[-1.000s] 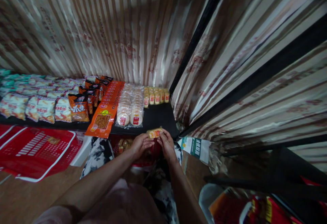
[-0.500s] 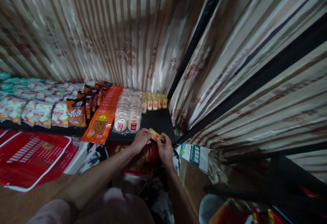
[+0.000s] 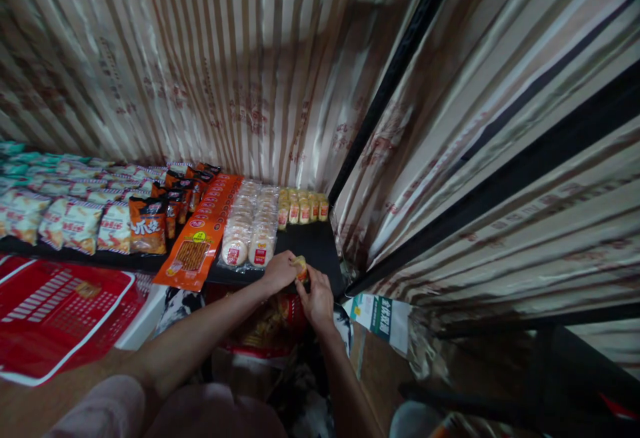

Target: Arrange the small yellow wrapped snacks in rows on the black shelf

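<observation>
The left hand (image 3: 280, 272) and right hand (image 3: 317, 297), curled nearly closed, pinch a small yellow snack pack (image 3: 300, 266) near a black shelf (image 3: 315, 241).

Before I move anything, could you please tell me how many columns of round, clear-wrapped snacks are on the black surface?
2: one column beside the orange packaging, the other column to its right, beside the small yellow packs. Both show plainly.
</observation>
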Motion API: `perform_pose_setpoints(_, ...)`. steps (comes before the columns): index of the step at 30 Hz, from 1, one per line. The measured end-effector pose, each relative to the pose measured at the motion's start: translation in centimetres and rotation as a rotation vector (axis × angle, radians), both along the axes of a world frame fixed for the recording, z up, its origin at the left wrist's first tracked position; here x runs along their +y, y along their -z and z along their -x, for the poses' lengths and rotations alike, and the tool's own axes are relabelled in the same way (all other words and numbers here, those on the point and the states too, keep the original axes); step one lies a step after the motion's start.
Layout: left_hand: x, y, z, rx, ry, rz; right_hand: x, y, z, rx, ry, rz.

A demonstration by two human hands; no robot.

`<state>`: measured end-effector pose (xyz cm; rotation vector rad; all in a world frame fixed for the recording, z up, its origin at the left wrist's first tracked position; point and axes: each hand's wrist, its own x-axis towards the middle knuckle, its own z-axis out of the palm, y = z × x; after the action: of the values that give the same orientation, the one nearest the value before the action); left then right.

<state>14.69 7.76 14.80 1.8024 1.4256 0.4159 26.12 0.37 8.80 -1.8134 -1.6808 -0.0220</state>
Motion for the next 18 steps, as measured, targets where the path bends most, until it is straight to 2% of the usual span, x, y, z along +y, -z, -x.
perform_pose_setpoints(5,0.8,-0.3,-0.4,0.065,0.028,-0.043,1.1,1.0,0.1,-0.005,0.033,-0.017)
perform_pose_setpoints(11,1.5,-0.9,-1.1,0.105,0.093,-0.115,2.9,1.8,0.1,0.049,0.160,0.005)
perform_pose_setpoints(14,1.8,-1.4,-1.1,0.214,0.138,-0.289,4.2,1.8,-0.1,0.089,0.190,0.004)
perform_pose_setpoints(18,2.4,-1.6,-0.7,0.379,0.269,-0.564,6.4,1.8,-0.5,0.132,0.223,-0.028)
